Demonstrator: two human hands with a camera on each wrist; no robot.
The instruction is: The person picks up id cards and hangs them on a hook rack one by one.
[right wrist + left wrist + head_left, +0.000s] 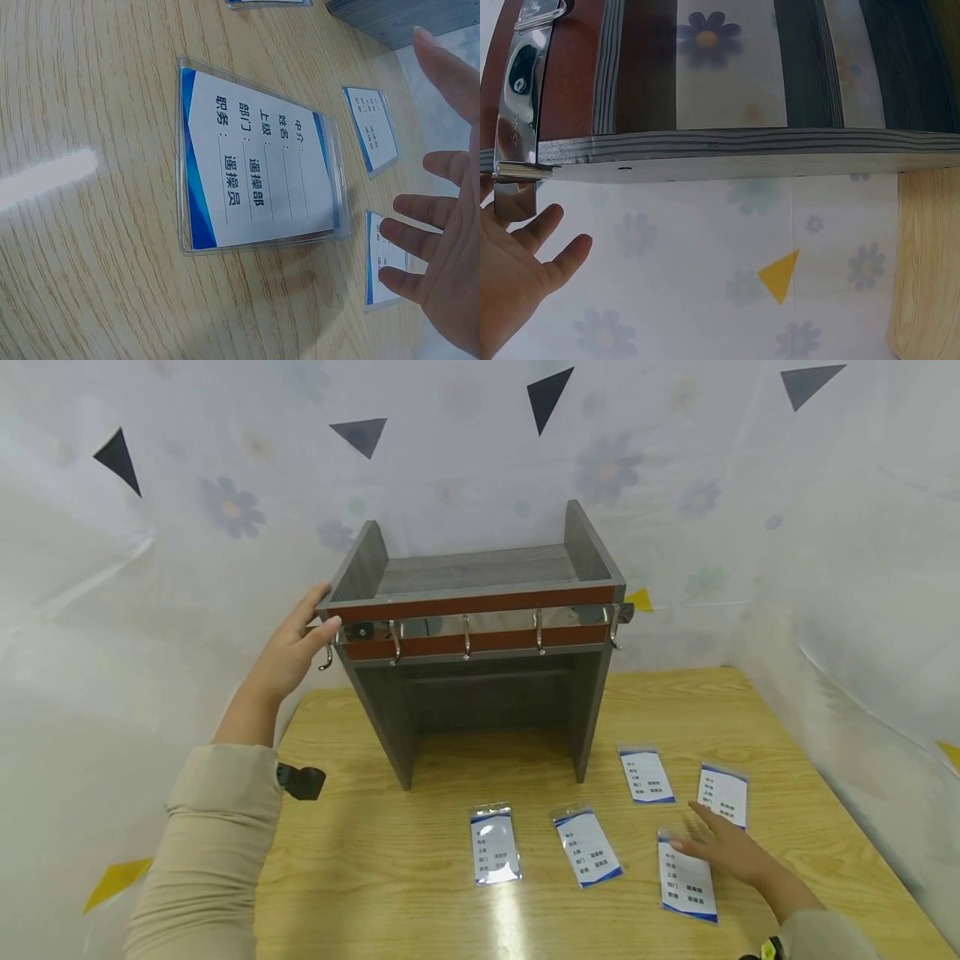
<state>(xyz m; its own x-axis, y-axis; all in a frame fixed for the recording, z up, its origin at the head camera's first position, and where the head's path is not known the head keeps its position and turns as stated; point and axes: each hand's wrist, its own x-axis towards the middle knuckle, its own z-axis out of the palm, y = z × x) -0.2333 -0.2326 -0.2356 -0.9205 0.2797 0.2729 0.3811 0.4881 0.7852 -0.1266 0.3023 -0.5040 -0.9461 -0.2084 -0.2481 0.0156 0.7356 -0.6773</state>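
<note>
My left hand (288, 647) is at the left front corner of a grey wooden shelf unit (472, 568). Its thumb touches the left end of the metal hook rail (435, 625), while straight fingers lie along the unit's side. In the left wrist view, two fingers (568, 259) spread loose beside the rail's end. My right hand (723, 843) reaches over the right side of the table with fingers spread and nothing held. Below it lies a clear-sleeved name badge (686, 885), shown large in the right wrist view; another badge (726, 793) lies just beyond the fingers.
Three more badges lie on the wooden table (360, 868): one left (495, 847), one in the middle (587, 847), one farther back (647, 775). The shelf unit stands at the back. White patterned sheeting (465, 460) surrounds the table behind and on both sides.
</note>
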